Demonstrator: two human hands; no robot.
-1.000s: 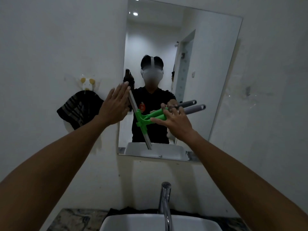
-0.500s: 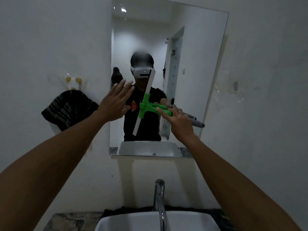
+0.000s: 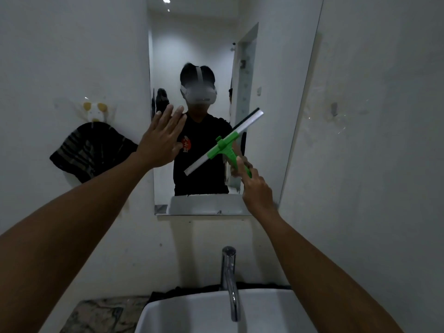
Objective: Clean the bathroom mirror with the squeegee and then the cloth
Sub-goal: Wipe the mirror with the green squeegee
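A tall frameless mirror (image 3: 276,68) hangs on the white wall above the sink. My right hand (image 3: 257,191) grips the green handle of a squeegee (image 3: 224,146). Its pale blade lies diagonally across the lower middle of the glass, high end to the right. My left hand (image 3: 162,138) is raised flat with fingers spread at the mirror's left edge, holding nothing. A dark striped cloth (image 3: 89,152) hangs from a wall hook left of the mirror.
A white basin (image 3: 192,313) with a chrome faucet (image 3: 230,280) sits directly below. A marbled countertop (image 3: 101,316) shows at the lower left. A dark cloth strip (image 3: 182,290) lies behind the basin. The mirror reflects a person in a black shirt and a doorway.
The squeegee blade has swung clockwise, from leaning left, through near upright, to a diagonal with its top end to the right. My left hand stayed at the mirror's left edge.
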